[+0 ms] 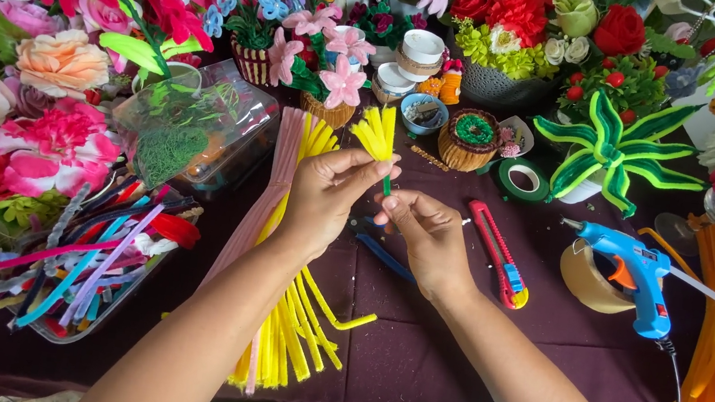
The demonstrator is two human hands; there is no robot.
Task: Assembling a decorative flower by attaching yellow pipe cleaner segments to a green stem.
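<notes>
A yellow flower [377,132] on a green stem is held above the purple table [411,353] — left hand [327,193] pinching just under the bloom, right hand [426,237] gripping the stem lower down. Yellow pipe cleaners [297,321] lie beneath; a box cutter [500,264] and blue glue gun [635,276] sit to the right.

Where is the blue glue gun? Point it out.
In the head view, the blue glue gun lies on the purple tablecloth to the right of the right hand, beside a roll of tape.
</notes>
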